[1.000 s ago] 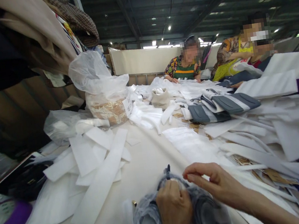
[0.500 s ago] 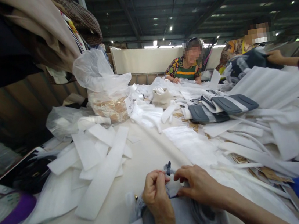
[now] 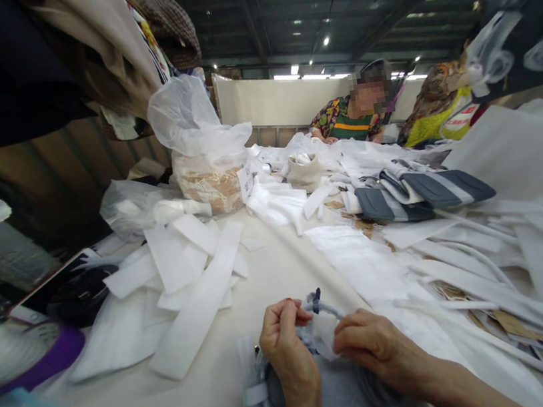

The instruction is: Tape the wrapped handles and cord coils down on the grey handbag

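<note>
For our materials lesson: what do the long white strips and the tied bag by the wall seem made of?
White strips: probably soft foam or non-woven sheet, matte, flat and slightly stiff. Tied bag: thin plastic film, translucent, glossy and crinkled, its tan contents showing through.

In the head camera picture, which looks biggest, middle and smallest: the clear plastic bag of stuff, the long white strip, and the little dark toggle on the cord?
1. Clear plastic bag: biggest.
2. Long white strip: unsure, since it lies nearer the camera and looks nearly as large.
3. Dark toggle: plainly smallest, beside the left hand.

Head view (near), down over table [image 3: 282, 276]
</note>
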Action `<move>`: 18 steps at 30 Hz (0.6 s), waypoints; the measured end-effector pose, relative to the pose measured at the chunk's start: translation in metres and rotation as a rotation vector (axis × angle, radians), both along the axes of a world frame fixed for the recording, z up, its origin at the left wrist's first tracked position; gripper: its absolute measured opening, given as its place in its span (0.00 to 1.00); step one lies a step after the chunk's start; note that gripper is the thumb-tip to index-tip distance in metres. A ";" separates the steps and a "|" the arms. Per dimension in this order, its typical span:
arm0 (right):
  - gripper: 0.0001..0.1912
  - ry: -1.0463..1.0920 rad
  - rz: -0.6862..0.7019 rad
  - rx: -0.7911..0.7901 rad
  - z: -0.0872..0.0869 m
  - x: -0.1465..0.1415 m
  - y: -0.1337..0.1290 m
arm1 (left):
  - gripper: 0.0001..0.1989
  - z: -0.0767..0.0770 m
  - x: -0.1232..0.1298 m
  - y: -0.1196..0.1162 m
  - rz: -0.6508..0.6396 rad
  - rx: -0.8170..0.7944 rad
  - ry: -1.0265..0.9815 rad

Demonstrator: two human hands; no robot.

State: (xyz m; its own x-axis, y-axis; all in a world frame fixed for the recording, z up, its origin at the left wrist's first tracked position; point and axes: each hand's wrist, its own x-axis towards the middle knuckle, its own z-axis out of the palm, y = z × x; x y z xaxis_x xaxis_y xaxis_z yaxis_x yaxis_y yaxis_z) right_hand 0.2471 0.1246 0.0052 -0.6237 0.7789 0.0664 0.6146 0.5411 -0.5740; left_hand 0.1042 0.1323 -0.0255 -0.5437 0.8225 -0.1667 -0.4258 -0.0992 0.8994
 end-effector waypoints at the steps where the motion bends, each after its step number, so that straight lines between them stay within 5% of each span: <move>1: 0.09 -0.014 0.016 -0.002 0.002 0.000 -0.003 | 0.09 0.000 0.000 0.000 -0.003 -0.002 -0.001; 7: 0.08 -0.093 -0.160 -0.165 0.013 -0.014 -0.010 | 0.10 0.001 -0.001 -0.001 -0.013 -0.007 -0.008; 14: 0.06 0.578 -0.386 -0.345 0.017 -0.027 0.002 | 0.09 0.004 -0.002 0.002 0.001 -0.004 -0.040; 18: 0.21 0.842 -0.531 -0.462 0.023 -0.034 0.014 | 0.09 0.003 -0.002 0.002 0.002 0.002 -0.044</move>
State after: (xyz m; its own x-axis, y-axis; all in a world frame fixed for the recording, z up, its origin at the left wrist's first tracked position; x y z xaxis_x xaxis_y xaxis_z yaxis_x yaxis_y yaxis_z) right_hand 0.2134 0.1383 0.0279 -0.0932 0.9942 -0.0531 0.0215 -0.0513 -0.9985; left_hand 0.1023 0.1347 -0.0229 -0.5375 0.8219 -0.1886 -0.4643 -0.1018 0.8798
